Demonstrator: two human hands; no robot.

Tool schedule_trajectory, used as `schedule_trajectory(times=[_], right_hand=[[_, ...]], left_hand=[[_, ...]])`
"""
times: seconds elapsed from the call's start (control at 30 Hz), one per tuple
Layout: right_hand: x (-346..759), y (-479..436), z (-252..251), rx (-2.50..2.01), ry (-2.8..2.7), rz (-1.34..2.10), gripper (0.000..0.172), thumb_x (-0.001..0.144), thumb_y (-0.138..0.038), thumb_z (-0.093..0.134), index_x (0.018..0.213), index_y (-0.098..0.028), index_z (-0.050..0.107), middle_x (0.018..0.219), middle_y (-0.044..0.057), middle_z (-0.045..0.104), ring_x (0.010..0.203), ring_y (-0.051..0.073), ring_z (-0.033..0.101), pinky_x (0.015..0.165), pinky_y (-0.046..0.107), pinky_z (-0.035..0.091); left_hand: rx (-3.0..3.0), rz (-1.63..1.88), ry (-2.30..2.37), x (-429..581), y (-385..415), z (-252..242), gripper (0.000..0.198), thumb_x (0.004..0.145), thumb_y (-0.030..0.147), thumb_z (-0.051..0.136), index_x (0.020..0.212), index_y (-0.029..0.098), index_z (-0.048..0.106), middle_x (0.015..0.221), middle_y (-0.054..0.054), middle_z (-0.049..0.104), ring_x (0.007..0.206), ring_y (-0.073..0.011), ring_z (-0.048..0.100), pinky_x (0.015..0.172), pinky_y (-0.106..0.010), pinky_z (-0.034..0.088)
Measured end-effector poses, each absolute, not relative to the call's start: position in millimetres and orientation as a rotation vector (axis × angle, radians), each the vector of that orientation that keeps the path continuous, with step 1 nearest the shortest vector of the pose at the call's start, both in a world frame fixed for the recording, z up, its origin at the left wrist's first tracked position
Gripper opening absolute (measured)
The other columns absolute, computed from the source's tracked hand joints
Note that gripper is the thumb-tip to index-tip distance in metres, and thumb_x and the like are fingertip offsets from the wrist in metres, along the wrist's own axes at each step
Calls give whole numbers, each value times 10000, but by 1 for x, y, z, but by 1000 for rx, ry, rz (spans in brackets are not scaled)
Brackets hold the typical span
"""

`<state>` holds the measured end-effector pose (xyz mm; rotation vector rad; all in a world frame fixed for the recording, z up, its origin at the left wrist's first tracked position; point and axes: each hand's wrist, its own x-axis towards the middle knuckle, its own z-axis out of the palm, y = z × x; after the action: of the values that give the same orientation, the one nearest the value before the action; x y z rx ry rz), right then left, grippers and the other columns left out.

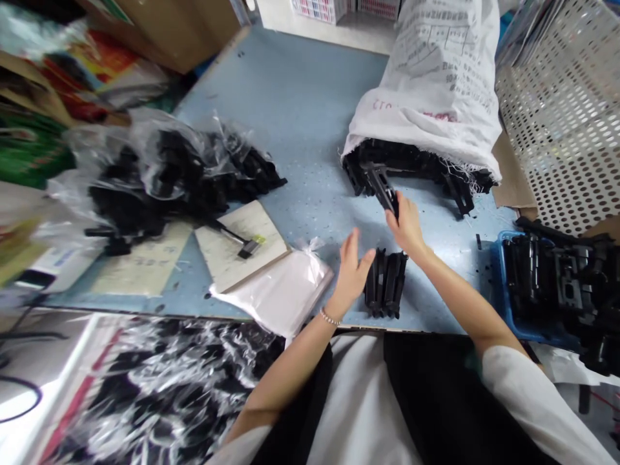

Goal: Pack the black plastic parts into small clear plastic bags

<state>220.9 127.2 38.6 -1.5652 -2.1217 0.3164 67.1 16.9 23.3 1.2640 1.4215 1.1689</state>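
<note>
My right hand (407, 225) is closed on the near end of a long black plastic part (382, 184) at the mouth of a white woven sack (426, 106). More black parts (411, 155) stick out of the sack onto the table. My left hand (352, 274), a beaded bracelet at its wrist, hovers with fingers apart and nothing in it. Just right of it, a small row of black plastic parts (385, 283) lies side by side near the table's front edge. Left of that hand is a stack of clear plastic bags (285, 284).
A blue basket (501, 278) heaped with black parts stands at the right. Bagged black parts (169, 168) pile up at the left, beside a marked board (242, 245). Below the table edge, a crate holds more bagged parts (169, 387). A perforated white panel (564, 116) rises at the right.
</note>
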Motion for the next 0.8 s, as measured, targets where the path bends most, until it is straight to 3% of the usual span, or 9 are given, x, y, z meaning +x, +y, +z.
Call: schedule_trajectory(times=[0.07,0.13,0.2,0.27,0.47,0.67,0.8], right_hand=[[224,81,51,-1348,-2222,320,532,1027,-413,381,1481,-138,399,1283,205,594,1119,336,528,984,513,430],[229,53,64,-1178,-2304,316,480,1031,-485,393,1382,-176,502,1226,171,603,1098,316,519,964,497,430],[238,50,73,-1131,-2302,224,472,1027,-549,389,1274,-190,570,1188,157,589,1097,312,503,962,498,408],[247,67,78,-1112,-2305,76,492,1020,-601,368,1185,-203,607,1143,142,581,1070,310,497,945,497,384],[244,124,79,-840,-2551,-153,533,1047,-582,312,820,-211,620,812,70,565,794,228,471,740,390,316],[228,74,80,-931,-2329,-286,612,1058,-597,205,902,-193,637,856,83,606,811,235,479,753,383,304],[220,30,66,-681,-2414,-238,591,1062,-572,284,742,-203,617,785,67,612,819,223,519,728,371,295]], left_hand=[[943,1344,1237,70,34,40,628,920,585,595,1453,286,447,1487,-107,512,1348,-230,526,1104,-392,444],[683,1364,1101,73,42,57,531,870,571,673,1275,245,564,1215,-68,663,1035,-175,673,890,-296,542],[554,1249,1007,74,38,72,458,806,548,752,1062,192,619,917,-25,681,729,-128,653,676,-239,531],[486,1087,881,75,27,82,463,756,537,799,962,163,619,807,-15,656,583,-105,594,552,-227,487],[322,869,702,76,9,91,448,752,513,795,899,127,622,812,-51,672,520,-100,571,477,-238,464],[339,1110,971,74,26,81,436,766,555,763,843,154,609,719,-7,649,533,-109,588,509,-235,471],[480,1121,1080,71,30,73,465,813,598,709,916,150,635,834,-44,689,712,-145,659,669,-261,529]])
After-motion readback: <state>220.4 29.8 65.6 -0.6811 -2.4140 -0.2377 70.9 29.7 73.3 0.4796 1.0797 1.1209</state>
